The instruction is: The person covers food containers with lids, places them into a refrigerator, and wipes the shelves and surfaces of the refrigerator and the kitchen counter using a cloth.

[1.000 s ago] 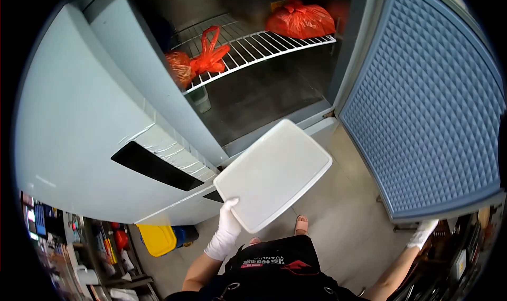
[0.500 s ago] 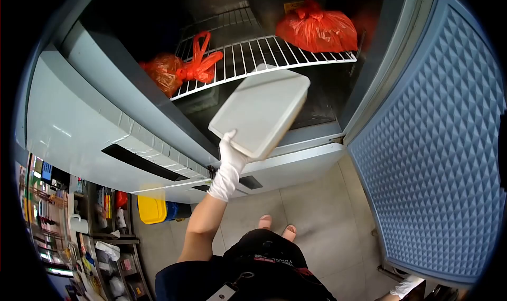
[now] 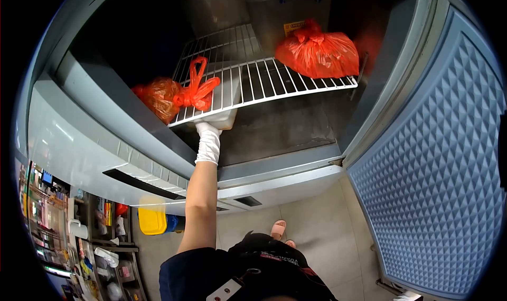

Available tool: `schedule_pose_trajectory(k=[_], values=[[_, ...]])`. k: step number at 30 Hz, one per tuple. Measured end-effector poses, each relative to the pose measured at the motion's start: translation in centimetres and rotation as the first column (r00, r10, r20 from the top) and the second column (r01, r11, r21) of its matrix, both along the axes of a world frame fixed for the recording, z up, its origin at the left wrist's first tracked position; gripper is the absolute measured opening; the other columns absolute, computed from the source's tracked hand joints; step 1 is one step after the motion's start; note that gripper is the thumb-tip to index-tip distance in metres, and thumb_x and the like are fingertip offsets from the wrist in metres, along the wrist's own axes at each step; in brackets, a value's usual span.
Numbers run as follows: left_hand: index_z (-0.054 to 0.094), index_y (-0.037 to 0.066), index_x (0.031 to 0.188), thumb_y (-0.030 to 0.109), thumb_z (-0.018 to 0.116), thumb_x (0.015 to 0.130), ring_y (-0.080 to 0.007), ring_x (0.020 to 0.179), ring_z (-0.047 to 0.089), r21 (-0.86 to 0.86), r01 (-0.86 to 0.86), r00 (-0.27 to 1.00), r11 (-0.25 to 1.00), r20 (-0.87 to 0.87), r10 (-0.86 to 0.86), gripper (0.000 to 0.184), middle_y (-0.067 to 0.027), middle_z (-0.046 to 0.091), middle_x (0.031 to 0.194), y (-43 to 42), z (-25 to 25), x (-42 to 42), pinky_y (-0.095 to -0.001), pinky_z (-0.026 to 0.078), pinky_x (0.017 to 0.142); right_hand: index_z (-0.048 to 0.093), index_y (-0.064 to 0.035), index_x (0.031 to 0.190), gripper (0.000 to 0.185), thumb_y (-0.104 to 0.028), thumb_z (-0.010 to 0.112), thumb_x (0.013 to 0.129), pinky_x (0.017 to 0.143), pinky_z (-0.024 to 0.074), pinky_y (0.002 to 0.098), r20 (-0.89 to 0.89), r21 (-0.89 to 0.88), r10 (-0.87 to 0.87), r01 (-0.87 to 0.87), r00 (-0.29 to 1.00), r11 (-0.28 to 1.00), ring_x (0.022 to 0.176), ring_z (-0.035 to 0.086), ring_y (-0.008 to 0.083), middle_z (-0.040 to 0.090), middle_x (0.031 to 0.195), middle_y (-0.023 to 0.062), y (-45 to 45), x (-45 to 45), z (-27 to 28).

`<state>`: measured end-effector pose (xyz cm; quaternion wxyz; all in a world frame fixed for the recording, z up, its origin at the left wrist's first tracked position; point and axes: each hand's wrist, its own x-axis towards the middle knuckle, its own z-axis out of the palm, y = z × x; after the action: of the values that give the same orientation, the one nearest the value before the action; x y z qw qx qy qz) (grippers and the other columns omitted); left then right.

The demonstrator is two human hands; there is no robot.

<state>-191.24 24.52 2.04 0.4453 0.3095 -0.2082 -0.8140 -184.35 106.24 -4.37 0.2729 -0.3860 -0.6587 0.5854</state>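
My left hand (image 3: 208, 142), in a white glove, reaches into the fridge below the wire shelf (image 3: 264, 85). It holds the near end of a white lidded container (image 3: 227, 118), which lies mostly under the shelf and shows through the wires. Above it on the shelf's left is a knotted red bag (image 3: 163, 97); a larger red bag (image 3: 319, 53) sits at the right. Only a bit of my right hand's white glove (image 3: 407, 296) shows at the bottom edge, under the open blue door (image 3: 428, 179); its fingers are hidden.
A bin with a blue handle (image 3: 288, 13) stands deeper inside the fridge. The closed white door (image 3: 105, 142) is at the left. A yellow-lidded bin (image 3: 152, 220) is on the floor, beside a rack (image 3: 113, 245) of assorted items at the lower left.
My left hand has carried the container from in front of the fridge to beneath the wire shelf. My right hand has slipped almost out of view at the bottom right.
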Motion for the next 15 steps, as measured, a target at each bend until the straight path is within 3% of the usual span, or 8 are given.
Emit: schedule_pose_trajectory(k=[2,5,15], values=[[0.056,0.011,0.117,0.049,0.056,0.08,-0.0269,0.101,0.058,-0.103,-0.048,0.991,0.994,-0.126,0.035,0.053,-0.0093,0.06,0.114,-2.1,-0.5,-1.3,-0.044,0.046,0.088,0.045,-0.0038,0.089,0.017,-0.02,0.043,0.095,0.07,0.0382,0.0294,0.003,-0.003,0.004,-0.004,1.0,1.0,0.075,0.042,0.0142,0.047,0.085,0.0033,-0.7,-0.4,0.0],[0.056,0.011,0.116,0.049,0.056,0.08,-0.0266,0.1,0.058,-0.145,-0.089,0.984,0.985,-0.166,0.065,0.052,-0.0093,0.06,0.114,-3.5,-0.7,-2.9,-0.0437,0.046,0.087,0.045,-0.0044,0.088,0.018,-0.02,0.043,0.095,0.069,0.0377,0.0292,0.011,0.0,-0.002,0.002,1.0,1.0,0.075,0.041,0.0139,0.046,0.084,0.0028,-1.3,-0.8,0.0],[0.057,0.01,0.115,0.047,0.056,0.081,-0.0258,0.098,0.058,-0.124,-0.085,0.996,0.989,-0.016,0.084,0.05,-0.0093,0.06,0.112,-2.8,-1.3,-4.2,-0.0426,0.046,0.085,0.041,-0.0063,0.084,0.019,-0.022,0.042,0.095,0.066,0.0361,0.0285,0.036,0.01,-0.008,0.007,0.999,1.0,0.071,0.039,0.0129,0.043,0.08,0.0011,-3.2,-2.6,0.2]])
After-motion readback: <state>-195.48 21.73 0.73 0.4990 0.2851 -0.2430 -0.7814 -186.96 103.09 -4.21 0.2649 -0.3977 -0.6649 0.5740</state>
